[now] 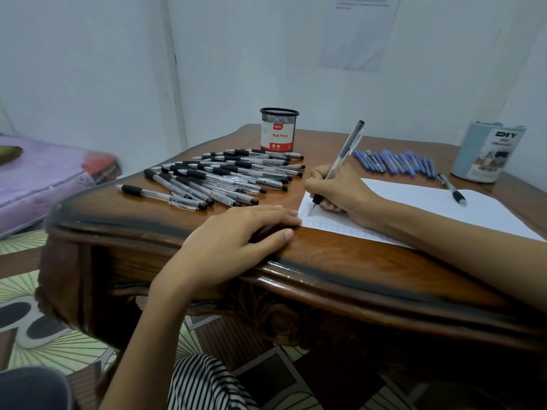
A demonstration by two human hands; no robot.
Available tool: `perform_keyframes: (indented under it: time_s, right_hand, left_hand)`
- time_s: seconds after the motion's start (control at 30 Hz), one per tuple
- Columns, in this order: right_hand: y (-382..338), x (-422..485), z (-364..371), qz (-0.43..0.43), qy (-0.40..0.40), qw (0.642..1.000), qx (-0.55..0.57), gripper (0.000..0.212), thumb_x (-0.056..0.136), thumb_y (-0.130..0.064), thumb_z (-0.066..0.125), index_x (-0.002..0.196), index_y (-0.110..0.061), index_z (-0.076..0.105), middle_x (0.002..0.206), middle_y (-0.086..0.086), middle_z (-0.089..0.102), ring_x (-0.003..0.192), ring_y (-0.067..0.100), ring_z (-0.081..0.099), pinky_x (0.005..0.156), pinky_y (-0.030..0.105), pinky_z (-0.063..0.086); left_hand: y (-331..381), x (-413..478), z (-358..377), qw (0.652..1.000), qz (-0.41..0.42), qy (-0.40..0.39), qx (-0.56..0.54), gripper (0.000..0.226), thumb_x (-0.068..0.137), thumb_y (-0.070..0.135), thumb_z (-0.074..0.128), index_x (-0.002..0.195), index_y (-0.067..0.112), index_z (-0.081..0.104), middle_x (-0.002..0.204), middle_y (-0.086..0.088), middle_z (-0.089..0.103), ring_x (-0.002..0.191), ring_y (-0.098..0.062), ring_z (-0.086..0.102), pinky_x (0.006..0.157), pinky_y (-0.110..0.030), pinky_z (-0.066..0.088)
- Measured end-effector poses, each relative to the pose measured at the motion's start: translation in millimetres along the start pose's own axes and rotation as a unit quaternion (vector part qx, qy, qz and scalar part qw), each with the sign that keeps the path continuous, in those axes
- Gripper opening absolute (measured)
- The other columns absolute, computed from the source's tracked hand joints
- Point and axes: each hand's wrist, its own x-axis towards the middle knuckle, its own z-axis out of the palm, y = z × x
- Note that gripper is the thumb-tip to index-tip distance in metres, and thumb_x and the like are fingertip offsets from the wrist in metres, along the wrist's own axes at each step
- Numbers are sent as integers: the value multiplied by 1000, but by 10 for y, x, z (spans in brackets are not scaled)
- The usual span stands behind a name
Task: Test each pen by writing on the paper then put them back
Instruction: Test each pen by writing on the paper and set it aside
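My right hand grips a clear black-grip pen, its tip touching the near left corner of the white paper, where faint scribbles show. My left hand lies flat on the wooden table with its fingertips at the paper's left edge. A pile of several black-grip pens lies at the left of the table. Behind it stands a black mesh pen cup labelled "Ball Pens". A row of several blue pens lies at the back right. One black-grip pen rests on the paper's far edge.
A pale blue desk organiser stands at the far right corner. White walls close in behind the table. A purple mattress lies on the floor at the left. The table's carved front edge runs just under my forearms.
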Motion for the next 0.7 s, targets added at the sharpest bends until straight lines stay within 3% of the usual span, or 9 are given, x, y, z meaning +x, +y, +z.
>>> perform_keyframes:
  time_s: [0.3, 0.5, 0.7]
  right_hand:
    - [12, 23, 3, -11, 12, 1000, -7, 45, 83, 5, 55, 46, -14, 37, 36, -8, 36, 33, 1, 33, 35, 11, 28]
    - [17, 16, 2, -24, 18, 1000, -2, 45, 82, 6, 55, 46, -13, 37, 46, 3, 37, 31, 3, 33, 34, 12, 28]
    - [30, 34, 0, -29, 26, 999, -17, 47, 81, 8, 54, 45, -14, 34, 36, -10, 32, 35, 0, 31, 37, 9, 28]
  left_hand:
    - [16, 15, -14, 1000, -4, -5, 2, 49, 82, 63, 30, 125, 49, 48, 133, 30, 45, 122, 12, 37, 103, -30, 38]
    - [1, 4, -4, 1000, 2, -1, 3, 52, 80, 66, 27, 125, 50, 48, 132, 31, 45, 122, 13, 37, 103, -31, 39]
    - [-1, 3, 0, 1000, 0, 0, -2, 57, 76, 68, 23, 124, 50, 48, 132, 31, 46, 122, 13, 37, 102, -34, 40]
